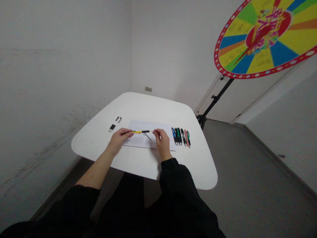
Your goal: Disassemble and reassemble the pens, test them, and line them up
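Observation:
My left hand is closed around the rear end of a yellow pen with a black grip. The pen is held level above a sheaf of white paper, its front pointing right. Just off that front end, my right hand has its thumb and fingers pinched together. Whatever is between them is too small to make out. Below the pen, a thin dark line shows against the paper; I cannot tell if it is a refill or a shadow.
On the white table, a row of several pens lies right of the paper. Apart from them, a clear-and-black pen, seemingly in parts, lies at the left. A colourful prize wheel stands on a black stand beyond the table's right side.

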Available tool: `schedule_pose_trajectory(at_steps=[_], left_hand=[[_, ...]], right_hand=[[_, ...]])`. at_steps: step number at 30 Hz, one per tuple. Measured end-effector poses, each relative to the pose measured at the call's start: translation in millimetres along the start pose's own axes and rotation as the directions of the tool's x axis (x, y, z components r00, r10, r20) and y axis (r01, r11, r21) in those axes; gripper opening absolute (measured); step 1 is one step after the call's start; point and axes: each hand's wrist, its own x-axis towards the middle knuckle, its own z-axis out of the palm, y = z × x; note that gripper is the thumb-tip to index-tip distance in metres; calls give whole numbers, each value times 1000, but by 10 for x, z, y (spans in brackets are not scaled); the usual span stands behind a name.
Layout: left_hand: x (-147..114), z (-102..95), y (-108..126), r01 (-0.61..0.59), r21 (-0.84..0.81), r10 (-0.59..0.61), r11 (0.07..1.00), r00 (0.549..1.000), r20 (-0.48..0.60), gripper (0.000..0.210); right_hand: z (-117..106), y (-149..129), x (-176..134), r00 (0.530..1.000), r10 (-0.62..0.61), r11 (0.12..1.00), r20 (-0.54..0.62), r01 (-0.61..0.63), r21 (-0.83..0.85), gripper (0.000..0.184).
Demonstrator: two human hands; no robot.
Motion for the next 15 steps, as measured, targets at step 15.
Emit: schedule_pose_trajectory(at_steps=[15], left_hand=[[-20,23,52,18,-34,-18,999,1000,-1,47]], right_hand=[[39,-25,-25,999,29,993,18,-31,118,28]])
